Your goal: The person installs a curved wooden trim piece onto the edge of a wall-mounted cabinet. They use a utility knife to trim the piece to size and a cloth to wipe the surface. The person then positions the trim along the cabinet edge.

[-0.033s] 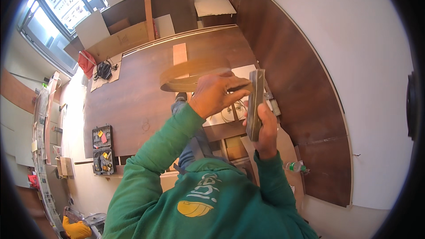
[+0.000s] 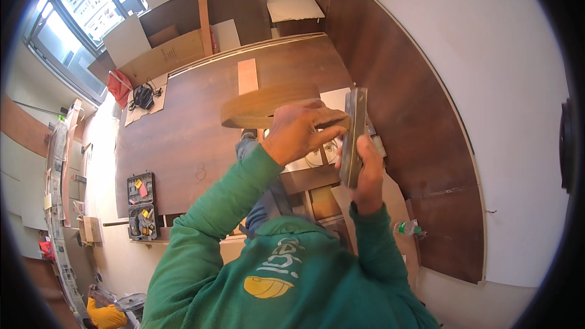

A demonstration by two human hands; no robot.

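My left hand [image 2: 298, 129] is closed in a pinch on one end of a long wood-grain edging strip [image 2: 256, 105]. From there the strip curls away to the left in a wide loop above the brown board. My right hand [image 2: 368, 173] grips a narrow dark board piece [image 2: 353, 140] with pale edges, held nearly upright. The fingers of my left hand meet the side of this piece, and the strip's end is partly hidden behind them. I cannot tell whether strip and piece are joined there.
A large brown board [image 2: 183, 140] spreads out below. On it rest an orange-brown slat [image 2: 247, 76] and a black corded tool [image 2: 144, 96]. An open tool case [image 2: 142, 207] lies at the left edge. A plastic bottle [image 2: 407, 228] lies right of my body, beside a brown wall panel [image 2: 420, 146].
My right hand and the dark piece have shifted slightly away from me and a little to the right. The strip's loop has lifted very slightly. Both grips stay the same.
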